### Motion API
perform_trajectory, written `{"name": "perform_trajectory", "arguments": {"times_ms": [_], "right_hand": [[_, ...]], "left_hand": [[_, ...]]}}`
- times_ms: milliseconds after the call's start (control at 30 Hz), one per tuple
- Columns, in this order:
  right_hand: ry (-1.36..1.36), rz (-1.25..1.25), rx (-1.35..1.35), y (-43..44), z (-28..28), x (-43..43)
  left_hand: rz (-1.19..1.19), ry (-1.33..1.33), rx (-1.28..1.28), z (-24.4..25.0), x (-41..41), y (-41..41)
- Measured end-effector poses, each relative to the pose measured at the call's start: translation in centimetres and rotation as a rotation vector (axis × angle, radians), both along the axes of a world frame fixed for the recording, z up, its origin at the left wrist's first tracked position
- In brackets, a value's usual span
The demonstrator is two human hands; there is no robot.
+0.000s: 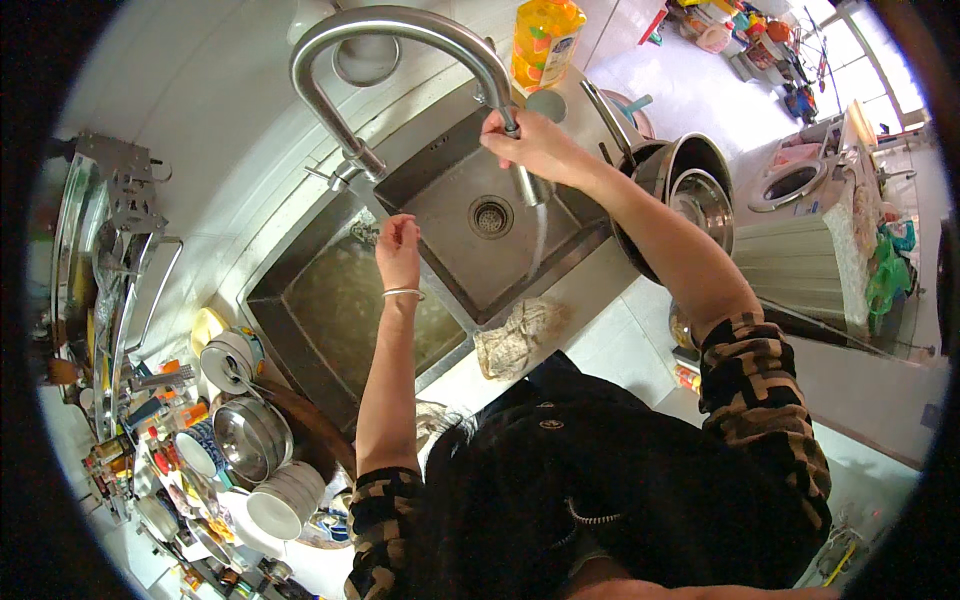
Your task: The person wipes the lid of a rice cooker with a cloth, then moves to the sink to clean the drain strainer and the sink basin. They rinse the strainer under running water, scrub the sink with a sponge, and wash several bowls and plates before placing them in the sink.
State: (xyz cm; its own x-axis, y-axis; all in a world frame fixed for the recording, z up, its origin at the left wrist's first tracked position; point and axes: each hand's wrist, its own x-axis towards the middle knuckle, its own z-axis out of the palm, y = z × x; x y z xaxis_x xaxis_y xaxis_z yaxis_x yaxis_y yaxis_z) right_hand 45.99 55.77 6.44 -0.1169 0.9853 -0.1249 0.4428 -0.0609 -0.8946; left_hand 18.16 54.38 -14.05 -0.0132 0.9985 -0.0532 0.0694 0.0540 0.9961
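Water runs from the pull-down spray head (531,187) of a curved steel faucet (405,22), and my right hand (529,142) is closed around its upper part. My left hand (399,238) is raised near the divider of the double sink, its fingers curled; whether it holds anything cannot be told. Beneath it, the left basin (352,300) contains cloudy water. The right basin (457,202) shows a drain strainer (491,217). A crumpled, stained cloth (517,337) lies on the sink's front edge.
Metal pans and bowls (701,199) stand at the right of the sink. An orange bottle (547,45) is behind it. Stacked white bowls (285,499), metal bowls (247,439) and cups crowd the left counter. Utensils hang on the left wall.
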Motion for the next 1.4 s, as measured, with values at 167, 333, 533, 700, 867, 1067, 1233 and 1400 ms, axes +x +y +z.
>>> {"name": "perform_trajectory", "arguments": {"times_ms": [167,333,533,700,867,1067,1233,1400], "right_hand": [[-0.344,-0.04,0.267,3.3,-3.7,3.0],[-0.367,-0.076,0.332,5.6,-5.1,2.4],[0.098,-0.157,0.427,7.7,-7.7,-1.2],[0.39,-0.144,0.331,6.7,-7.7,-3.2],[0.364,-0.2,0.267,5.4,-7.1,-3.3],[0.434,-0.187,0.203,4.8,-6.1,-4.1],[0.512,-0.217,0.172,3.3,-6.5,-4.9],[0.324,-0.226,0.177,3.4,-6.9,-3.0]], "left_hand": [[0.012,0.124,0.017,-0.5,0.1,-1.2],[0.174,0.341,0.137,1.1,-2.8,-1.1],[0.283,0.341,0.058,-1.8,-5.7,0.3],[0.114,0.75,0.146,-2.8,-4.4,2.8],[-0.039,1.18,0.074,-5.1,3.2,-0.4],[-0.281,0.615,-0.091,-5.2,7.3,-3.9],[0.016,-0.567,-0.445,-3.5,10.8,2.5],[-0.251,-0.044,-0.36,0.9,11.4,3.7]]}}
